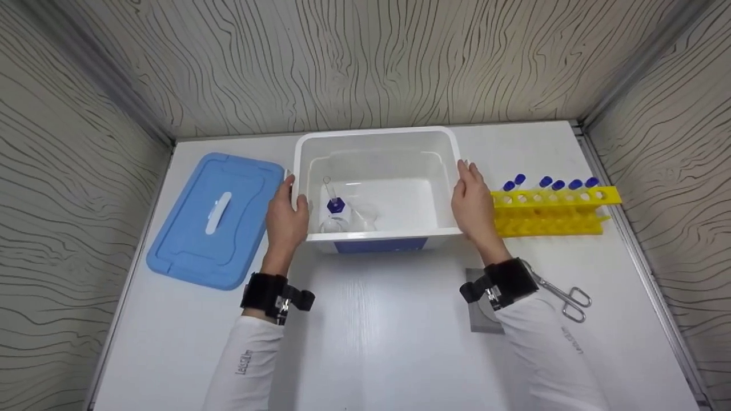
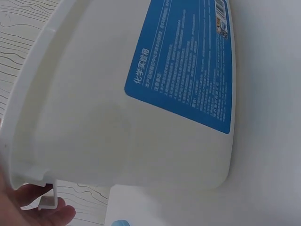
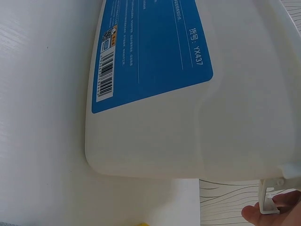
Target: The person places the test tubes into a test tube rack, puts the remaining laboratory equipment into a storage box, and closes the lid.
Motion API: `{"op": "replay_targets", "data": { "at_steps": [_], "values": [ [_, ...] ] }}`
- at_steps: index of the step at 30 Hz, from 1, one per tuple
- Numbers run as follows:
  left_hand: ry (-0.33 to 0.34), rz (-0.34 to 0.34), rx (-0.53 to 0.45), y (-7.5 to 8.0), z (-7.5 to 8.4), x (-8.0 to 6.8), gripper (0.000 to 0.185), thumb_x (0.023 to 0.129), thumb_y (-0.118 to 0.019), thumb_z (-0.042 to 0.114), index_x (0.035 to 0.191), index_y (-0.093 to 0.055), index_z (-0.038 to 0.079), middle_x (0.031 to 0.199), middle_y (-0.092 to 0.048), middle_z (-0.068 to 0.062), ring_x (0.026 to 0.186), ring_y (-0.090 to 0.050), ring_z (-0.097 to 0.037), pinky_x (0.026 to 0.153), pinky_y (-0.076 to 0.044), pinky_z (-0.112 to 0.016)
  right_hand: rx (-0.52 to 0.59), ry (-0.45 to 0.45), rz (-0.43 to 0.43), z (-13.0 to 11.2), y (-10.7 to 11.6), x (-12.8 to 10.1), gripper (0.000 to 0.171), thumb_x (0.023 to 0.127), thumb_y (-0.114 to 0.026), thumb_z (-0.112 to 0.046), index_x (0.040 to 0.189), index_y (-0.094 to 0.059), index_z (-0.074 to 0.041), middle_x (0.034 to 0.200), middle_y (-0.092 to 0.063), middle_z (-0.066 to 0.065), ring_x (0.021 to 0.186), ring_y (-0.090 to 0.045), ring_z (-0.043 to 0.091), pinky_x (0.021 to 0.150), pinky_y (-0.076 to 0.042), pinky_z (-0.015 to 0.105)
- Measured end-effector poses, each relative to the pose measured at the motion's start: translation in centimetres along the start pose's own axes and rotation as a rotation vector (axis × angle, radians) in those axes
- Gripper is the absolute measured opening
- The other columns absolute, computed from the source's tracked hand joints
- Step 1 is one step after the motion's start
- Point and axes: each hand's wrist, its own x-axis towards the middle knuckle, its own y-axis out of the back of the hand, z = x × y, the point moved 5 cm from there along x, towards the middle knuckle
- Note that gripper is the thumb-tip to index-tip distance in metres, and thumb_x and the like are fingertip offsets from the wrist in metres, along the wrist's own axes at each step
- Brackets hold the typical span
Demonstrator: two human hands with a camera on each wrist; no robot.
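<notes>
I have the left hand [image 1: 287,221] and right hand [image 1: 474,206] gripping opposite ends of the white box [image 1: 400,234] between them, right fingers partly hidden but apparently curled, glassware [image 1: 338,218] inside nearer the left grip, blue lid [image 1: 243,220] outside it, yellow rack [image 1: 551,227] just beside the right.

Open-topped white plastic box [image 1: 377,151] admits entry from above, clear glassware [image 1: 364,218] obstructing its near-left corner; flat blue lid [image 1: 185,228] (left) and yellow perforated rack [image 1: 548,228] (right) flank it; white counter [image 1: 371,325] in front permits passage.
</notes>
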Motion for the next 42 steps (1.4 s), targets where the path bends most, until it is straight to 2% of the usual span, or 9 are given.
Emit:
{"op": "replay_targets", "data": {
  "at_steps": [9, 19, 25, 29, 32, 34, 37, 39, 42],
  "values": [
    [-0.104, -0.012, 0.206, 0.2, 0.8, 0.3, 0.050, 0.099, -0.047, 0.011, 0.148, -0.043, 0.000, 0.132, -0.059, -0.028, 0.122, -0.057, -0.044, 0.105, -0.046, -0.055, 0.011, -0.001, -0.012, 0.0, -0.2, 0.0, 0.049, 0.107, -0.034, -0.018, 0.154, -0.033, -0.007, 0.162, -0.029, 0.020, 0.152, -0.026, 0.036, 0.122, -0.024, 0.051],
    [-0.095, 0.021, 0.232, 0.3, 1.0, 0.5, 0.049, 0.100, -0.044, 0.009, 0.148, -0.042, 0.000, 0.128, -0.061, -0.029, 0.117, -0.059, -0.045, 0.097, -0.049, -0.056, 0.044, -0.006, -0.012, -0.3, -0.5, 0.2, 0.048, 0.107, -0.034, -0.017, 0.154, -0.033, -0.008, 0.162, -0.027, 0.021, 0.152, -0.026, 0.036, 0.123, -0.024, 0.050],
    [-0.103, 0.043, 0.235, 0.0, 1.0, 0.4, 0.048, 0.099, -0.045, 0.008, 0.147, -0.045, 0.001, 0.126, -0.062, -0.028, 0.115, -0.060, -0.044, 0.098, -0.049, -0.055, 0.125, -0.053, -0.060, 0.5, -0.2, 0.1, 0.049, 0.108, -0.033, -0.025, 0.156, -0.030, -0.015, 0.166, -0.022, 0.012, 0.155, -0.020, 0.030, 0.125, -0.019, 0.049],
    [-0.125, 0.063, 0.240, -0.1, 1.2, 0.4, 0.047, 0.098, -0.046, 0.007, 0.145, -0.048, 0.000, 0.124, -0.064, -0.029, 0.112, -0.061, -0.045, 0.095, -0.050, -0.055, 0.188, -0.074, -0.083, 1.3, 0.9, -0.4, 0.050, 0.107, -0.037, -0.030, 0.156, -0.032, -0.018, 0.167, -0.020, 0.009, 0.155, -0.020, 0.028, 0.123, -0.026, 0.048],
    [-0.135, 0.078, 0.240, -0.2, 1.3, 0.4, 0.047, 0.098, -0.046, 0.007, 0.144, -0.050, 0.001, 0.123, -0.065, -0.028, 0.111, -0.061, -0.045, 0.092, -0.051, -0.055, 0.229, -0.013, -0.049, 1.1, 2.9, -1.3, 0.048, 0.106, -0.042, -0.025, 0.151, -0.041, -0.011, 0.164, -0.028, 0.013, 0.152, -0.028, 0.032, 0.116, -0.036, 0.050],
    [-0.136, 0.083, 0.236, -0.2, 1.4, 0.4, 0.047, 0.097, -0.046, 0.007, 0.144, -0.050, 0.001, 0.122, -0.065, -0.027, 0.111, -0.061, -0.045, 0.091, -0.052, -0.055, 0.226, 0.065, 0.001, 1.2, 4.4, -2.0, 0.043, 0.105, -0.045, -0.021, 0.145, -0.050, -0.007, 0.157, -0.041, 0.015, 0.145, -0.041, 0.031, 0.113, -0.044, 0.038],
    [-0.134, 0.079, 0.234, -0.2, 1.4, 0.4, 0.047, 0.097, -0.047, 0.008, 0.144, -0.050, 0.002, 0.123, -0.065, -0.027, 0.111, -0.062, -0.045, 0.091, -0.052, -0.055, 0.188, 0.172, 0.051, 1.6, 6.8, -3.6, 0.035, 0.104, -0.048, -0.019, 0.134, -0.061, -0.005, 0.138, -0.061, 0.016, 0.125, -0.061, 0.016, 0.101, -0.048, 0.015],
    [-0.134, 0.079, 0.239, -0.2, 1.3, 0.4, 0.047, 0.097, -0.047, 0.008, 0.144, -0.050, 0.002, 0.123, -0.065, -0.027, 0.111, -0.062, -0.045, 0.091, -0.052, -0.055, 0.145, 0.238, 0.061, 2.6, 7.8, -4.3, 0.031, 0.103, -0.051, -0.018, 0.127, -0.066, -0.006, 0.126, -0.069, 0.015, 0.106, -0.066, 0.004, 0.087, -0.046, 0.003],
    [-0.135, 0.083, 0.249, -0.2, 1.3, 0.4, 0.047, 0.097, -0.046, 0.008, 0.144, -0.050, 0.002, 0.122, -0.065, -0.028, 0.109, -0.062, -0.045, 0.088, -0.052, -0.055, 0.090, 0.293, 0.012, 4.1, 8.8, -5.2, 0.026, 0.101, -0.055, -0.015, 0.120, -0.070, -0.005, 0.113, -0.073, 0.016, 0.090, -0.064, -0.008, 0.079, -0.047, 0.001]
  ]
}}
